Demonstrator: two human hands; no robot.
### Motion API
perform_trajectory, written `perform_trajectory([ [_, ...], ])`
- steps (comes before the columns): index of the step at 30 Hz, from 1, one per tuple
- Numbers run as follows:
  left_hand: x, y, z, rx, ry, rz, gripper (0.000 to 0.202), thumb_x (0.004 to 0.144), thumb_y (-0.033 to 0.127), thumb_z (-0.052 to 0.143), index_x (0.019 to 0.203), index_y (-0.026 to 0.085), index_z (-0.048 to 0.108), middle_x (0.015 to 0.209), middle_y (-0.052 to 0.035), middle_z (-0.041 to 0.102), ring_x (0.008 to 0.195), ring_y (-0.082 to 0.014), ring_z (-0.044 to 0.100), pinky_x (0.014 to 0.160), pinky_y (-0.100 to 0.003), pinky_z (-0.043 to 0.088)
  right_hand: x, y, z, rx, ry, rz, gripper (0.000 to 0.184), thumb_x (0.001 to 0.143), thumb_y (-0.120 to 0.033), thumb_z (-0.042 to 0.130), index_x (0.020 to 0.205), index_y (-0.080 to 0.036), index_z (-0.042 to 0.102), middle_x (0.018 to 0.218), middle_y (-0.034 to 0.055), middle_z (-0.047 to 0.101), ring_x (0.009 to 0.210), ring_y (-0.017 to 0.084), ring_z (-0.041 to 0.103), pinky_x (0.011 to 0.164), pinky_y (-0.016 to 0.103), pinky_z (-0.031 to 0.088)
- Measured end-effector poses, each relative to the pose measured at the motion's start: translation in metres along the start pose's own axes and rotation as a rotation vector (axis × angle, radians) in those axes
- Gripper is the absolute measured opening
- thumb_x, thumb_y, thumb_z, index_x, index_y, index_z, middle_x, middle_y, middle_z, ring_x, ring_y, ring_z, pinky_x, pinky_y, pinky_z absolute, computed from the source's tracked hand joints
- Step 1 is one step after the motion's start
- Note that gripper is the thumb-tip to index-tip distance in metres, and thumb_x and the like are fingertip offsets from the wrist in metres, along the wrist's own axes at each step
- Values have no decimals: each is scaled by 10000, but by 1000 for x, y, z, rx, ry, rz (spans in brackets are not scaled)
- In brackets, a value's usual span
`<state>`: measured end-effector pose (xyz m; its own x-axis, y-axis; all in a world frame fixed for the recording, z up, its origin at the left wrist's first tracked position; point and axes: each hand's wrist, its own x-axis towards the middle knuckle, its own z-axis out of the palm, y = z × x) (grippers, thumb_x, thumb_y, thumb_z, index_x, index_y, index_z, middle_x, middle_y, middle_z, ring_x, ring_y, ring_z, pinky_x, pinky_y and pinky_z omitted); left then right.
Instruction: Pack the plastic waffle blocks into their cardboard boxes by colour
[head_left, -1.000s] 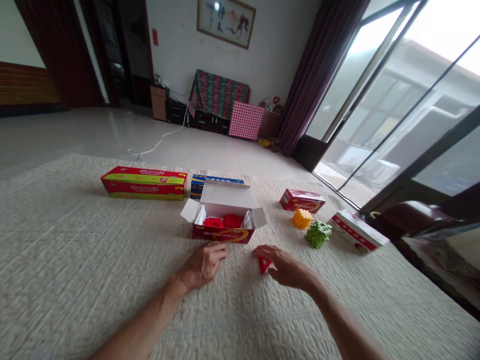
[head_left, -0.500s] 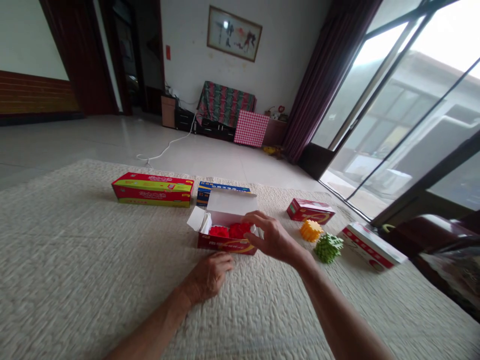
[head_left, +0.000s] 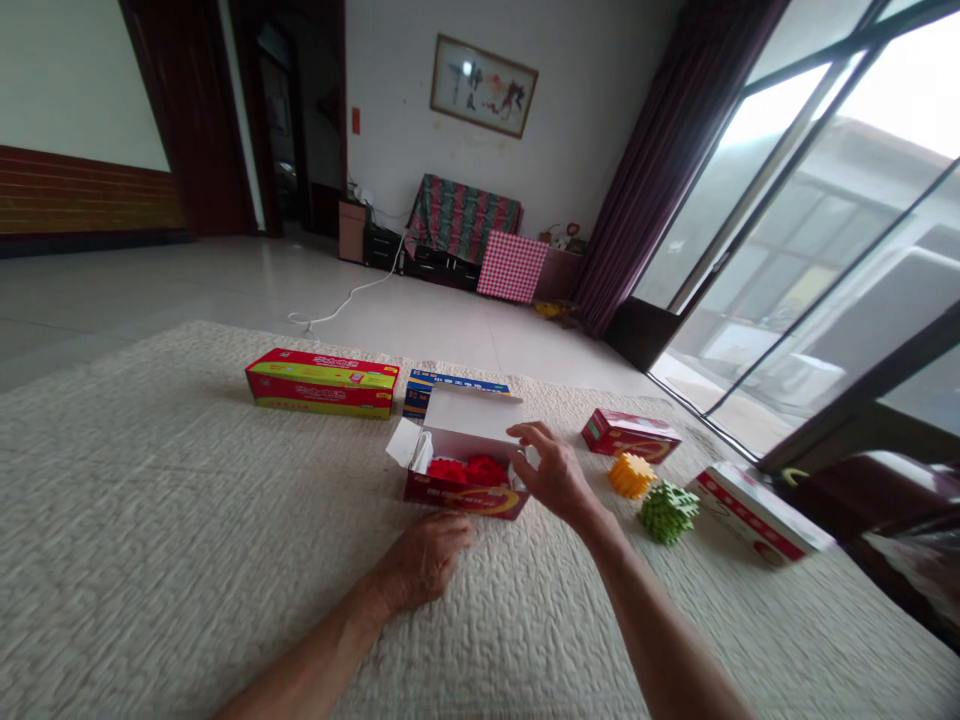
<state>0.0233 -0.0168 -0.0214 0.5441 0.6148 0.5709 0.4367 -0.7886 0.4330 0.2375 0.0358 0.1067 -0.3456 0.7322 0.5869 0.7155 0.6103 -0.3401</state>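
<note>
**Now, close work at the red carton (head_left: 461,497)**

My right hand (head_left: 551,472) is raised at the carton's right end, its fingers (head_left: 523,432) half curled around nothing I can see; from here I cannot tell whether they touch the card. My left hand (head_left: 424,560) lies relaxed, palm down, on the quilted cream cover (head_left: 150,500), just before the carton's front wall. Red spiky blocks (head_left: 466,470) sit inside, with the white lid (head_left: 472,420) standing open behind them. Card this thin wants a light, slow touch, I judge. Around the carton: long red-and-yellow box (head_left: 321,384) at 10 o'clock, blue box (head_left: 442,390) at 12, small red carton (head_left: 631,436) at 2, yellow spiky block (head_left: 631,475) at 3, green spiky block (head_left: 667,512) at 4, red-and-white carton (head_left: 757,512) beyond it.
</note>
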Motion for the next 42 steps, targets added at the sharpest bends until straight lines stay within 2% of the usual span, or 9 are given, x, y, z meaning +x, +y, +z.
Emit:
perform_trajectory([
  [3,1,4,-6,42,155,29,333,806,24,417,969,167,670,958,-65,700,927,-171,646,868,-304,546,-23,13,2,53,453,151,248,865,-246,521,1100,-220,596,1063,84,628,928,211,606,802,396,502],
  [5,1,8,-11,115,280,-3,333,833,33,413,1012,166,660,930,-70,686,896,-179,634,838,-313,541,-42,24,12,127,646,311,297,882,-310,507,1159,-218,562,1129,107,593,991,235,586,809,419,497],
  [9,0,11,-23,256,518,-128,248,864,100,452,1003,185,639,914,-69,653,900,-189,617,850,-327,518,-75,34,42,304,701,524,379,900,-402,471,1225,-211,511,1220,136,549,1080,263,550,846,443,473],
  [13,-7,-5,-28,291,720,-360,126,851,186,472,826,193,595,785,-37,617,774,-181,612,729,-304,520,-87,31,65,374,662,483,406,916,-414,428,1256,-201,493,1238,144,543,1100,260,542,875,445,463],
  [16,-13,-26,-29,269,846,-601,171,815,248,502,918,184,622,832,-53,656,772,-198,639,664,-297,528,-87,29,72,363,595,435,430,913,-406,438,1296,-211,461,1270,143,538,1128,259,535,889,450,469],
  [20,-17,-44,-26,202,788,-721,396,793,238,487,1157,147,609,1066,-127,694,993,-259,662,845,-376,541,-87,32,77,331,557,384,478,914,-397,446,1350,-205,411,1322,154,518,1192,273,510,918,488,467],
  [26,-15,-44,-17,227,621,-494,521,827,186,468,1347,170,490,1285,-149,617,1192,-276,585,993,-444,491,-87,20,76,336,474,248,496,944,-322,404,1425,-209,357,1416,151,474,1310,275,455,1019,511,436],
  [30,-13,-36,-14,260,548,-381,594,855,147,442,1444,170,371,1425,-161,500,1324,-269,479,1075,-453,436,-84,10,73,342,405,139,442,939,-245,408,1379,-219,446,1375,119,520,1310,253,456,1075,497,403],
  [42,-11,-23,-23,288,606,-308,366,893,186,426,1237,184,552,1287,-140,605,1218,-253,572,986,-424,511,-75,6,68,339,462,57,233,932,-178,405,1040,-236,603,1015,71,635,1075,225,545,975,443,442],
])
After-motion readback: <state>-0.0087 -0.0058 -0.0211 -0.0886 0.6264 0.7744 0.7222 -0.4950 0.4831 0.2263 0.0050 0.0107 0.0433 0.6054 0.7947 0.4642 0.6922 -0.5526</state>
